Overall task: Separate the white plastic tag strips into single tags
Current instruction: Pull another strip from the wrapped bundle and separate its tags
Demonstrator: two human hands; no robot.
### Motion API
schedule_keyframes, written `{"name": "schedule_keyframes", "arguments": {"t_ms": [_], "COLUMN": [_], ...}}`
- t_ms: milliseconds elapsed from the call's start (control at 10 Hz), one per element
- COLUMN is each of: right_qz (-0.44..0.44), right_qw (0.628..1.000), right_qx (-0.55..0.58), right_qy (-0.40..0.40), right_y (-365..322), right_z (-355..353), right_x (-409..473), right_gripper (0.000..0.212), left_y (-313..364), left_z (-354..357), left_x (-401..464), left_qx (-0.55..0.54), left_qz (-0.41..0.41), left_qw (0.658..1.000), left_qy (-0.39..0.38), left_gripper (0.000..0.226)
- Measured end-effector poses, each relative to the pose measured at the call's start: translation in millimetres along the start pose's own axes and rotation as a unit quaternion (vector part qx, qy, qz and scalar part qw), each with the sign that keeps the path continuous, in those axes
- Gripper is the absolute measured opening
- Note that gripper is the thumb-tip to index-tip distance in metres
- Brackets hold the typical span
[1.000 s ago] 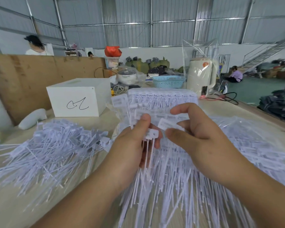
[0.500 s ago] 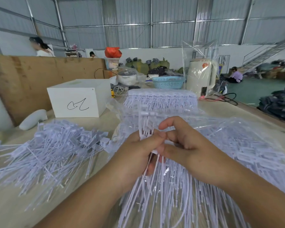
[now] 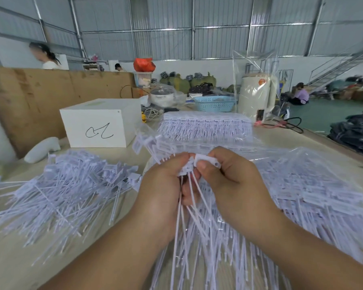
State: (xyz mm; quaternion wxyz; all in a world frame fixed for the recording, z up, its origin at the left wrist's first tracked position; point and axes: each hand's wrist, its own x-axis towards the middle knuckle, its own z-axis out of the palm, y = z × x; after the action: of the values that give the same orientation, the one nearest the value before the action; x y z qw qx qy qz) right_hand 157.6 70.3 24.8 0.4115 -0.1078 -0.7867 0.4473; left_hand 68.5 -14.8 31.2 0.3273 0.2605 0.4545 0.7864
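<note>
Warehouse desk: both hands meet mid-desk, left hand gripping the tag strip, stems trailing toward the near edge; right hand fingers pinch its end tag, rightward.

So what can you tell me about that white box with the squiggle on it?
The white box sits on the table, at the back left, behind the loose pile of tags. It looks like plain white card or board, with square corners and its top shut. A black hand-drawn squiggle marks the front face, and a tiny dot shows near the front's upper right corner. Neither hand touches it.
</note>
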Motion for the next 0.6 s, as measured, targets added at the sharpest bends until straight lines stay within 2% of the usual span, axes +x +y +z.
{"name": "schedule_keyframes", "arguments": {"t_ms": [100, 200, 300, 400, 500, 600], "right_qz": [-0.011, 0.003, 0.028, 0.044, 0.074, 0.101], "right_qw": [1.0, 0.997, 0.995, 0.99, 0.983, 0.968], "right_qx": [0.004, 0.063, 0.082, 0.071, 0.131, 0.228], "right_qy": [0.029, 0.035, 0.04, 0.11, 0.104, 0.034], "right_y": [-1, -2, -1, -4, -7, -8], "right_z": [6, 9, 15, 4, -11, -6], "right_x": [-1, -4, -7, -2, 3, 4], "right_gripper": [0.028, 0.029, 0.025, 0.036, 0.036, 0.022], "left_y": [4, 6, 11, 16, 15, 1], "left_z": [4, 9, 15, -8, -21, -6], "left_x": [-5, -10, -16, 5, 13, 5], "left_qx": [-0.039, -0.072, -0.126, -0.16, -0.091, 0.091], "left_qz": [0.0, -0.007, -0.016, -0.05, -0.039, 0.007], "left_qw": [0.999, 0.997, 0.991, 0.982, 0.991, 0.995], "left_qy": [0.014, 0.008, 0.037, 0.089, 0.095, 0.034], "left_gripper": [0.022, 0.035, 0.043, 0.034, 0.029, 0.034]}}
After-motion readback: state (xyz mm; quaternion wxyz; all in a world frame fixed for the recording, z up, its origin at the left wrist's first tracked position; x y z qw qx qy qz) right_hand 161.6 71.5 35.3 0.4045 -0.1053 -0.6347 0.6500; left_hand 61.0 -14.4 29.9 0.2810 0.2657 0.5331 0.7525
